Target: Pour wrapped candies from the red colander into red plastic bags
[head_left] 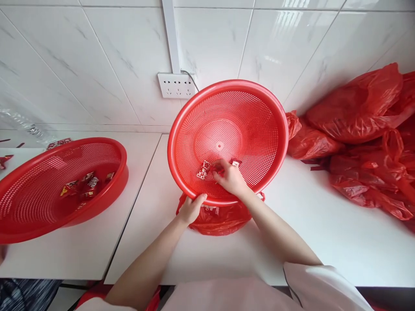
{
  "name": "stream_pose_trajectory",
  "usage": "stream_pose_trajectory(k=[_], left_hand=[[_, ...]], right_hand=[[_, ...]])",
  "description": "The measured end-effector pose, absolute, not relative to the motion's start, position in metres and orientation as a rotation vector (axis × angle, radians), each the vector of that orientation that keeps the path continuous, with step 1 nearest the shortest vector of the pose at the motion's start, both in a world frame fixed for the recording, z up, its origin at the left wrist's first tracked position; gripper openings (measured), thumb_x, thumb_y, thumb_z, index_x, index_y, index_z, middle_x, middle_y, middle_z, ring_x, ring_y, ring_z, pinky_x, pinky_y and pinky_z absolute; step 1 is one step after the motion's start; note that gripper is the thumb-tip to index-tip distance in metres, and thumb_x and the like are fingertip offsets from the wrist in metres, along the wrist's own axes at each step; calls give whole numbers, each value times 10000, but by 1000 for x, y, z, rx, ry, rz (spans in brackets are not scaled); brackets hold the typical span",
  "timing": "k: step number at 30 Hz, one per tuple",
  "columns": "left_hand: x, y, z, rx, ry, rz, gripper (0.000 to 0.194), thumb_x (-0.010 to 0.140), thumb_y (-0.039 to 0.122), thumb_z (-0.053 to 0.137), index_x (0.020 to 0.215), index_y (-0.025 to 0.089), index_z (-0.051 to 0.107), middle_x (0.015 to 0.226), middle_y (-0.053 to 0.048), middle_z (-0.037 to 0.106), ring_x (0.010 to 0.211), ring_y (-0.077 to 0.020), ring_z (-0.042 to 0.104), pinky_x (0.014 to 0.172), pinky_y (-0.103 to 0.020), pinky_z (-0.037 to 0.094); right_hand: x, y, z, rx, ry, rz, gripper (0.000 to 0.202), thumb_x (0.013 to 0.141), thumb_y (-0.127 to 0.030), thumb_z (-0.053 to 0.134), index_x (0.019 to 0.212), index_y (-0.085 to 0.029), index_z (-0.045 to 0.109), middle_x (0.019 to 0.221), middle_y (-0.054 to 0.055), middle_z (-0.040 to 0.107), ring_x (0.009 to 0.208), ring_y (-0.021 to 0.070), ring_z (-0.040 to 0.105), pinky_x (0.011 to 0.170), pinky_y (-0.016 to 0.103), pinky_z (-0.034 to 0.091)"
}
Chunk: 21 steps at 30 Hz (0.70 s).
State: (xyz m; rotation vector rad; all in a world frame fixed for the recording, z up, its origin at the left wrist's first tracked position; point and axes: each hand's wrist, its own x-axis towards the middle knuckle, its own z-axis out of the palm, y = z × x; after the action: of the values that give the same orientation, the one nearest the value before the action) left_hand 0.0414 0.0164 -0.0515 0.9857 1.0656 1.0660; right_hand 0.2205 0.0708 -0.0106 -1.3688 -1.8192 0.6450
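Observation:
A large red plastic colander basket (pixel 259 129) is tilted towards me. My left hand (pixel 192 209) grips its near rim, thumb over the edge and fingers hidden beneath. Inside the basket, my right hand (pixel 229 177) reaches low with curled fingers, thumb and index close together. Whatever is between them is too small and covered to make out. Touching or just beside those fingertips lies a small red-and-white wrapped packet (pixel 203 170). Another small packet (pixel 235 163) shows behind the hand. Under the basket's near side is a red plastic bag (pixel 220 222), partly hidden.
To the left, a second red basket (pixel 121 172) holds several small wrapped packets (pixel 87 183). Several full red plastic bags (pixel 356 108) are heaped on the right of the white table (pixel 324 224). A power strip (pixel 177 85) is fixed to the tiled wall. A person's fingers show at far left.

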Motion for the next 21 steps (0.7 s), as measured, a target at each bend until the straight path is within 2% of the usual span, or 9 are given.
stream_pose_trajectory(k=[4,7,11,15,17,21], left_hand=[[38,23,-45,953,954,1019,209,792,337,624,912,173,675,944,-61,703,883,-267,671,697,-389,584],[33,29,-43,959,967,1044,242,794,338,621,937,148,665,949,-72,696,867,-269,675,675,-397,591],[28,34,-44,951,984,1090,293,781,340,632,984,129,647,979,-84,695,882,-271,675,671,-397,599],[29,35,-42,950,975,1120,297,783,344,619,1006,149,634,1044,-78,686,925,-271,669,689,-397,602],[29,36,-40,954,958,1140,291,782,340,615,1004,153,629,1063,-81,676,933,-270,665,683,-393,603],[29,37,-39,929,951,1175,285,764,320,624,1000,160,614,996,-61,673,912,-259,663,678,-397,604]], right_hand=[[230,72,2,-1022,-1225,1380,243,814,-326,606,1013,-193,566,895,35,660,797,155,653,701,316,573],[233,71,9,-880,-1010,1606,282,747,-327,726,960,-199,592,906,20,690,798,131,675,747,280,581],[234,68,13,-881,-993,1636,489,634,-274,837,1065,-194,621,872,10,719,780,129,697,710,238,582],[239,68,14,-907,-1079,1575,588,628,-283,843,1158,-191,605,817,10,727,693,126,691,637,241,582],[243,68,17,-934,-1099,1487,562,628,-288,844,1126,-191,601,782,8,728,664,122,685,607,225,566],[256,64,27,-991,-1182,1346,420,620,-306,846,920,-197,573,722,-1,718,634,131,678,614,248,550]])
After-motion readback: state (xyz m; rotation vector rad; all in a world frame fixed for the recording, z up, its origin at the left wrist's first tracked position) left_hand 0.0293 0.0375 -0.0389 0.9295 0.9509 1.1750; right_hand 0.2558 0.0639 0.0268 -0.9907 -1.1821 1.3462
